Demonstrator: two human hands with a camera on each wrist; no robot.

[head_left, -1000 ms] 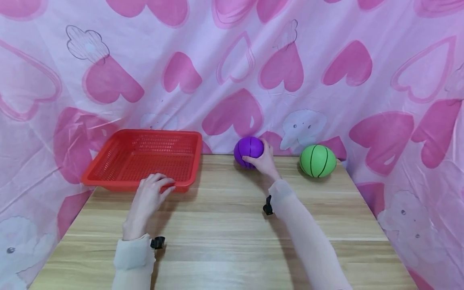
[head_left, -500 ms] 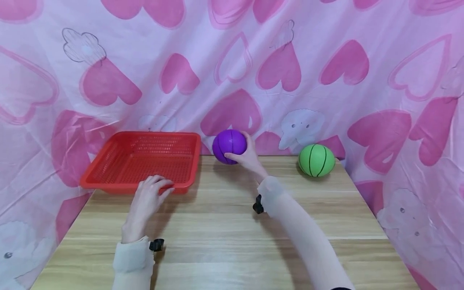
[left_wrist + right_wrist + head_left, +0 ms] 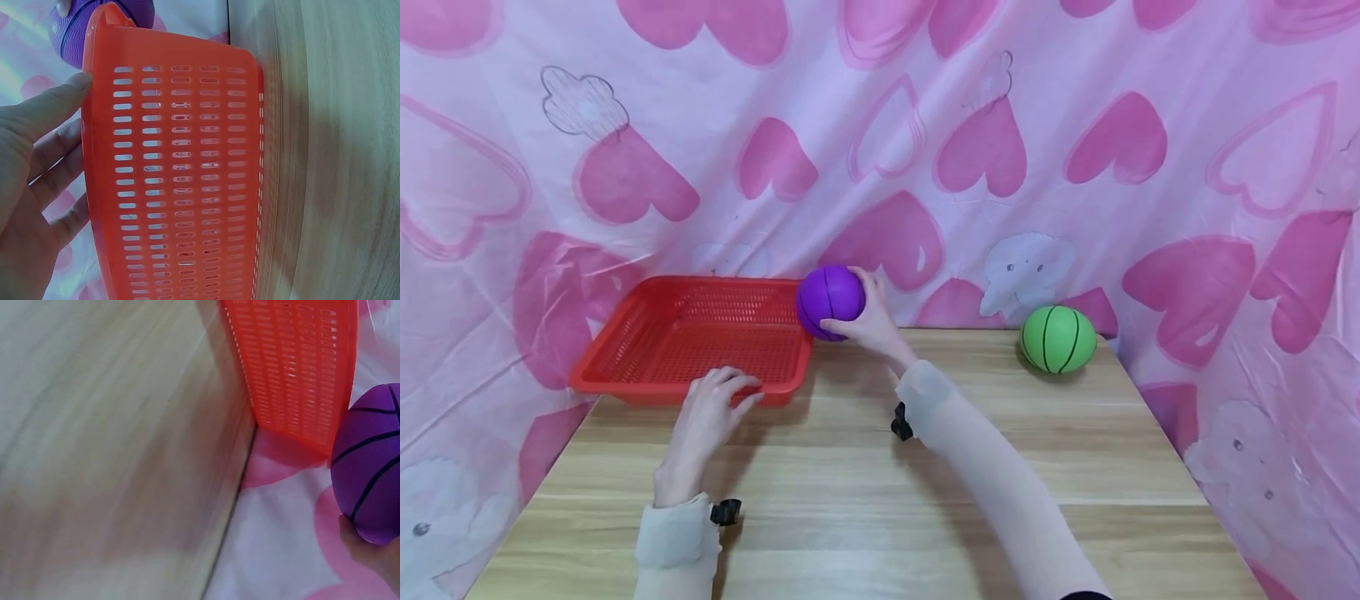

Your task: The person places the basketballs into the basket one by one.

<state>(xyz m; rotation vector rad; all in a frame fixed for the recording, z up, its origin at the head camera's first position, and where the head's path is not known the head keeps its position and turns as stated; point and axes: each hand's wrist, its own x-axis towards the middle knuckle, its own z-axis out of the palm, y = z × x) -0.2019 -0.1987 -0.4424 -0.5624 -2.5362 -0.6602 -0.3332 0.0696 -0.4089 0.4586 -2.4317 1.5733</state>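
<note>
Purple ball gripped at the basket's right rim

Pale sleeves [image 3: 677,542] reach in from the bottom of the frame over a wood-grained table [image 3: 925,517], a small black device [image 3: 726,512] at each wrist. Left of centre, the left hand [image 3: 703,417] lies at the near rim of a red slotted basket [image 3: 625,387], its fingers loosely bent and gripping nothing; the left wrist view shows the thumb tip against the rim. Farther back, near the middle of the frame, the right hand [image 3: 874,321] grips a purple ball [image 3: 829,298], thumb in front. The ball is off the table, at rim height by the basket's far right corner; whether they touch I cannot tell. Right of centre, a green ball [image 3: 1058,339] sits on the table near its far edge. Behind hangs pink heart-patterned cloth [image 3: 887,50].
</note>
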